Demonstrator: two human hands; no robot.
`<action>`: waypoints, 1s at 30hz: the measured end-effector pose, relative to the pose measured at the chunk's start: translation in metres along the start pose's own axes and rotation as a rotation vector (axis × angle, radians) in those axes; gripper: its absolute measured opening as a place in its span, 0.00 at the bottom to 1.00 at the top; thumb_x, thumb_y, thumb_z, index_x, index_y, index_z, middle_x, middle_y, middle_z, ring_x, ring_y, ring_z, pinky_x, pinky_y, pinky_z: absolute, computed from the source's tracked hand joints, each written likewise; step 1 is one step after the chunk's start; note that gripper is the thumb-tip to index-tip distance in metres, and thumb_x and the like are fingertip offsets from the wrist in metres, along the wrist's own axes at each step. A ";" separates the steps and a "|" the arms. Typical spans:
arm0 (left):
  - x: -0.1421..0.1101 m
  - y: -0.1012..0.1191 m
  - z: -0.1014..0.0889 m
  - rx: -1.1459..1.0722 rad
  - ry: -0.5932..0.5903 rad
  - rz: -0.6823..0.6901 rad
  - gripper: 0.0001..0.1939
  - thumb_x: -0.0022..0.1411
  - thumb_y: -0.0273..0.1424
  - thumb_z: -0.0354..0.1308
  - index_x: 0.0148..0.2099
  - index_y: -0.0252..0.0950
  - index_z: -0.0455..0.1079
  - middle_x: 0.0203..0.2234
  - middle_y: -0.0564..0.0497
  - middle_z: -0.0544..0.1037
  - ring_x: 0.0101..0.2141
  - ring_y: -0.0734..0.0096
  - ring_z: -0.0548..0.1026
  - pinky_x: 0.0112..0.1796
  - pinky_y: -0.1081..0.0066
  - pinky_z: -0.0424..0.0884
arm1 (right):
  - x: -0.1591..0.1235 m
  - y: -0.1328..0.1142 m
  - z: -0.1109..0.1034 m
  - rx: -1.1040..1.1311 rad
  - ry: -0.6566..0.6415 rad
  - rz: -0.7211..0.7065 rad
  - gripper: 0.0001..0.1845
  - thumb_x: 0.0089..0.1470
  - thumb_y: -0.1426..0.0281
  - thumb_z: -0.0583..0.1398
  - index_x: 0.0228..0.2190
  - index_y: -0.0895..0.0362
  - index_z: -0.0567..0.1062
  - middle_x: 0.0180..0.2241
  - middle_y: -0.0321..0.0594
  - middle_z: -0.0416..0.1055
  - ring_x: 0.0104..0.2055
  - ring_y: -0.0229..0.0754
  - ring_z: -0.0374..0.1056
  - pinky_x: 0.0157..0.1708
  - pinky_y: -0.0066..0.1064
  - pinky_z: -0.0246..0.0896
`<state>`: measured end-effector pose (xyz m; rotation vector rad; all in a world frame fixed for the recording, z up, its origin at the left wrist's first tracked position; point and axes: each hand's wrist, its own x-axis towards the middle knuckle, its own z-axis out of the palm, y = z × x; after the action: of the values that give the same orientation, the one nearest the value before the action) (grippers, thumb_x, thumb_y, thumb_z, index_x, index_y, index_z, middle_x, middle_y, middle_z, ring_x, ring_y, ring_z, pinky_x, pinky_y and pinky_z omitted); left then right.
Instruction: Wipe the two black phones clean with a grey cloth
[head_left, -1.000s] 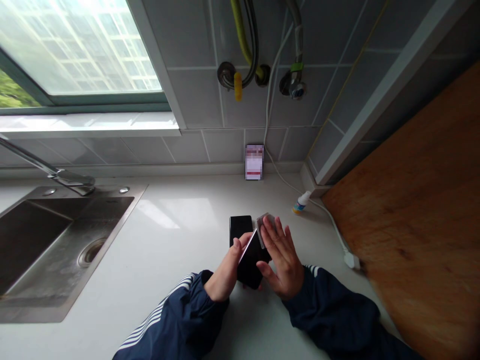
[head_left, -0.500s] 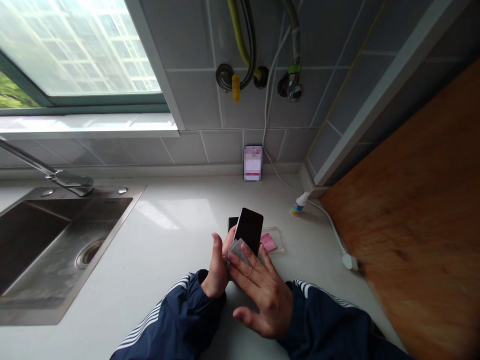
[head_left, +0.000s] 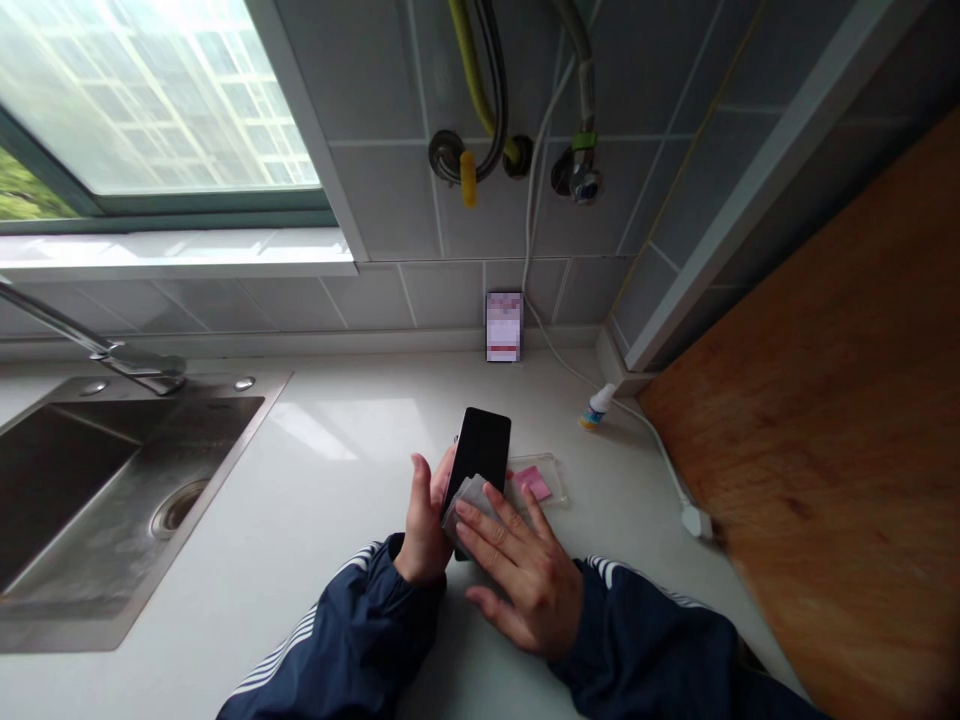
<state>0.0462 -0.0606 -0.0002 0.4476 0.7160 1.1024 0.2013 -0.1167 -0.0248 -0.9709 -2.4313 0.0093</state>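
Observation:
A dark-screened smartphone point(head_left: 484, 443) is tilted up over the counter, its left edge in the grip of my left hand point(head_left: 426, 525). My left thumb stands up apart from the phone, and the other fingers are mostly hidden behind it. Against the lower screen lies a folded grey cloth point(head_left: 466, 497). My right hand point(head_left: 521, 575) presses on this cloth with flat, stretched fingers, thumb spread away. Just right of the phone, a clear phone case point(head_left: 559, 487) lies on the counter, with a pink square piece point(head_left: 533, 484) on it.
Farther right stands a small white-capped bottle point(head_left: 597, 408). A lit phone-like screen point(head_left: 504, 328) leans against the back wall. The white cable point(head_left: 559, 350) runs down to a plug point(head_left: 696, 520) by the wooden panel point(head_left: 840, 450). At left is a steel sink point(head_left: 274, 385) with a faucet point(head_left: 142, 365).
The smartphone has moved slightly left with my left hand, and more of its screen shows above the cloth. My right hand stays nearly in place.

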 end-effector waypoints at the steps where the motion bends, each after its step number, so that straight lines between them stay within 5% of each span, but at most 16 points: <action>1: 0.001 0.001 0.000 -0.002 -0.006 0.005 0.40 0.64 0.60 0.46 0.64 0.35 0.66 0.52 0.41 0.78 0.54 0.50 0.74 0.57 0.56 0.66 | 0.000 0.002 0.001 -0.002 0.014 0.012 0.34 0.60 0.66 0.59 0.65 0.61 0.59 0.69 0.42 0.51 0.73 0.57 0.38 0.70 0.58 0.22; 8: 0.002 0.004 0.001 -0.003 -0.049 0.041 0.38 0.65 0.59 0.45 0.60 0.33 0.69 0.50 0.40 0.78 0.52 0.49 0.75 0.54 0.55 0.69 | -0.003 0.015 0.008 0.012 0.133 0.062 0.31 0.60 0.74 0.58 0.64 0.58 0.61 0.66 0.41 0.58 0.72 0.56 0.42 0.68 0.62 0.39; 17: 0.000 0.009 0.000 -0.008 -0.064 0.053 0.40 0.64 0.59 0.45 0.67 0.38 0.60 0.49 0.41 0.78 0.42 0.51 0.79 0.40 0.56 0.77 | -0.001 0.020 0.003 0.097 0.202 0.058 0.30 0.60 0.77 0.53 0.63 0.57 0.62 0.65 0.43 0.62 0.72 0.52 0.42 0.67 0.59 0.47; 23: 0.002 0.013 0.000 -0.067 -0.037 0.136 0.40 0.65 0.59 0.41 0.64 0.34 0.64 0.47 0.37 0.79 0.46 0.48 0.78 0.46 0.53 0.73 | -0.001 0.021 0.000 0.134 0.212 0.028 0.28 0.61 0.75 0.54 0.62 0.57 0.64 0.63 0.44 0.64 0.72 0.52 0.45 0.66 0.57 0.49; 30: 0.005 0.014 -0.001 -0.092 -0.050 0.169 0.38 0.68 0.56 0.39 0.65 0.33 0.62 0.47 0.37 0.80 0.46 0.50 0.79 0.45 0.56 0.74 | 0.000 0.015 -0.011 0.389 0.323 0.029 0.23 0.58 0.77 0.55 0.55 0.55 0.71 0.54 0.43 0.75 0.64 0.48 0.64 0.62 0.48 0.61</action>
<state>0.0373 -0.0505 0.0065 0.4612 0.5888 1.2730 0.2165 -0.1074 -0.0186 -0.7634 -2.0193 0.3011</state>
